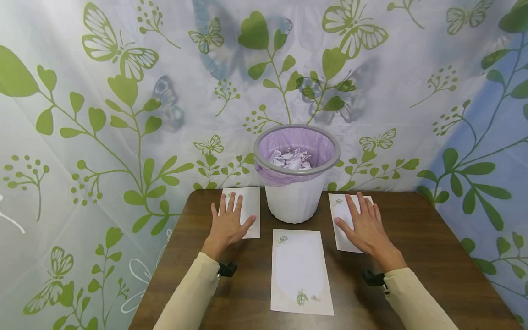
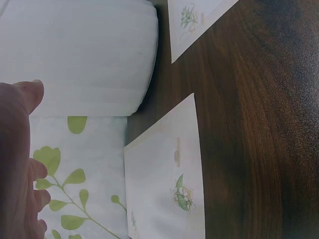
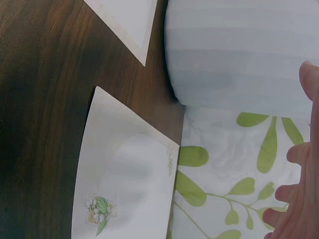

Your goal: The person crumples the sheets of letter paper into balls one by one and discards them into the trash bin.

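Observation:
My left hand (image 1: 228, 224), fingers spread, is over the left sheet of printed paper (image 1: 250, 201). On the other side, my right hand (image 1: 368, 228) stretches its fingers over the right sheet (image 1: 340, 238). Both wrist views show a gap between the hand and the paper below it, and neither hand holds anything. Between my forearms lies a third sheet (image 1: 299, 270) with a pale floral border. Behind it stands a white waste bin (image 1: 293, 201) with a purple liner (image 1: 326, 151) and crumpled paper (image 1: 292, 159) inside.
The sheets and bin are on a dark brown wooden table (image 1: 243, 284). A curtain (image 1: 165, 114) printed with green leaves and butterflies hangs right behind the table's far edge. Black straps (image 1: 227, 269) circle both wrists.

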Demonstrator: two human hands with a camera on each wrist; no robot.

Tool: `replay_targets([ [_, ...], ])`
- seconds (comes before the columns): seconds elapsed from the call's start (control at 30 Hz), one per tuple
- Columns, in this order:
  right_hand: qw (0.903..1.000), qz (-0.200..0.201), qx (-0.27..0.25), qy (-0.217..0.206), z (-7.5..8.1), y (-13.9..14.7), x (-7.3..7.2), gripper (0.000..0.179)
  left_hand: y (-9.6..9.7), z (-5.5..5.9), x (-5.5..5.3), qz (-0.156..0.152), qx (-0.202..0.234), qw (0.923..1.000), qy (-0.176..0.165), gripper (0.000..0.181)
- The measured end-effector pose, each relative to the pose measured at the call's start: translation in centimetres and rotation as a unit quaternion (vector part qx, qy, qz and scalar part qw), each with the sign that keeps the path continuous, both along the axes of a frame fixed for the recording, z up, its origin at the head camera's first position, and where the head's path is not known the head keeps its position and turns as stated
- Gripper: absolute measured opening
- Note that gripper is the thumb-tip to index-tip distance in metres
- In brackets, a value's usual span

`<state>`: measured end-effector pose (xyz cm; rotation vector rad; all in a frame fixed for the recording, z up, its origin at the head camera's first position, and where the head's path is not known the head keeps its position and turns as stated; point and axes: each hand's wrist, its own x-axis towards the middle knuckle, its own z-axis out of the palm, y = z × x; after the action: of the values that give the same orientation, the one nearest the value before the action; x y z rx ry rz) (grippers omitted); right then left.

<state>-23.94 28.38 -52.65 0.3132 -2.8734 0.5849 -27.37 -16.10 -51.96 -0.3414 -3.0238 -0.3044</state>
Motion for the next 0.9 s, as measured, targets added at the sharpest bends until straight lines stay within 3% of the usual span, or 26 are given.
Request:
replay_targets([
  [0.6,0.9998,0.013,-0.008,0.016,0.17,0.28,-0.01,0.093,-0.14,0.11,0.49,-0.005,0.030,0.9993,-0.023,0.095],
  [0.73,0.9993,0.026,-0.015,0.022,0.40,0.18,-0.26,0.100,-0.29,0.42,0.59,-0.008,0.039,0.9986,-0.034,0.100],
  [0.9,0.9992,0.033,-0.022,-0.003,0.83,-0.13,-0.27,0.114,-0.44,0.76,0.68,-0.024,0.055,0.9975,-0.037,0.106],
])
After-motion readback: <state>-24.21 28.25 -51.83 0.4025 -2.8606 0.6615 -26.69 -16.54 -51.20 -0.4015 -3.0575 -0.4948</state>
